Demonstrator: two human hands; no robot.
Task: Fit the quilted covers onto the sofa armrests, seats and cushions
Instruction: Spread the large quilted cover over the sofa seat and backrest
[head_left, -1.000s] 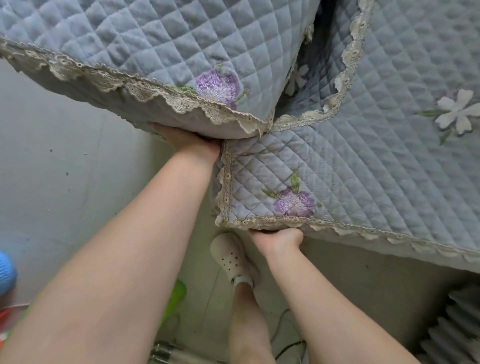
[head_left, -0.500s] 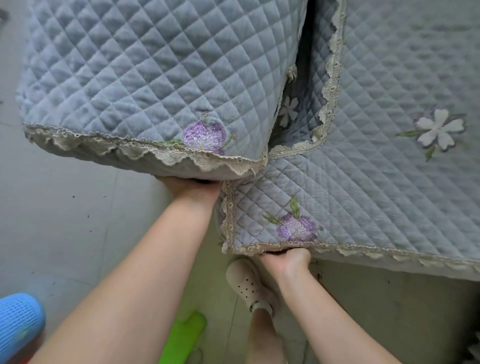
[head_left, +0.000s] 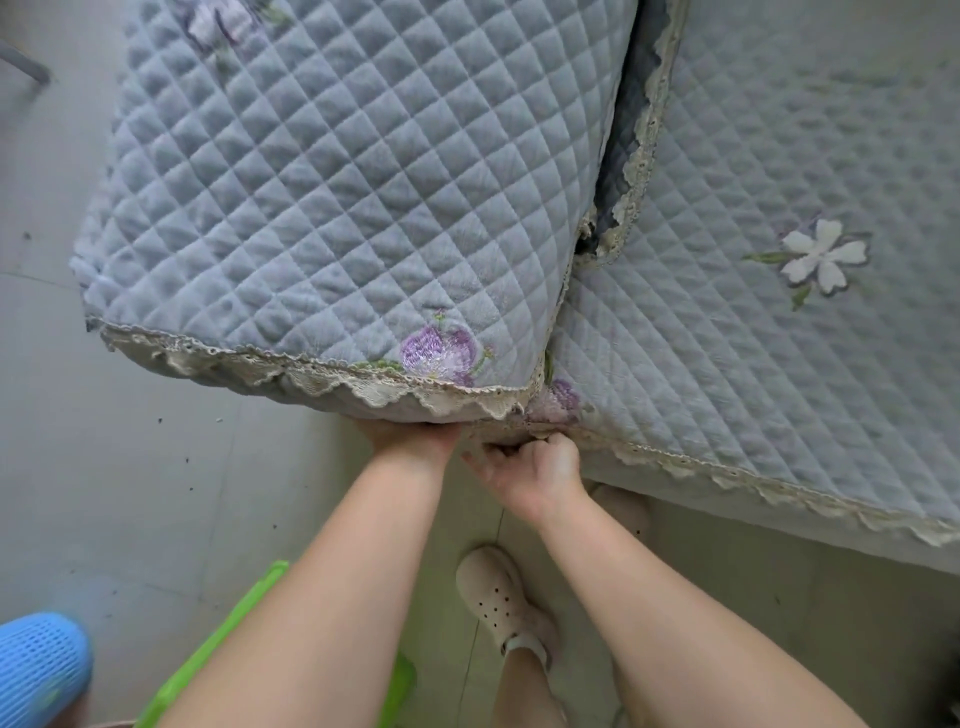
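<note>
The armrest cover (head_left: 332, 171) meets the seat cover (head_left: 753, 364) at the sofa's front corner. The right hand (head_left: 530, 467) pinches the seat cover's lace edge (head_left: 675, 460) with curled fingers. The left hand (head_left: 410, 434) reaches under the armrest hem; its fingers are hidden. Bare floor (head_left: 104, 467) lies left.

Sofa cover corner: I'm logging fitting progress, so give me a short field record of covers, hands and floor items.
armrest cover: quilted blue, lace hem, draped over the armrest
seat cover: quilted blue, white flower, lies flat
left hand: tucked under the armrest cover's hem, grip hidden
right hand: pinches the seat cover's corner lace
floor: beige clog, green item, blue mesh item
</note>
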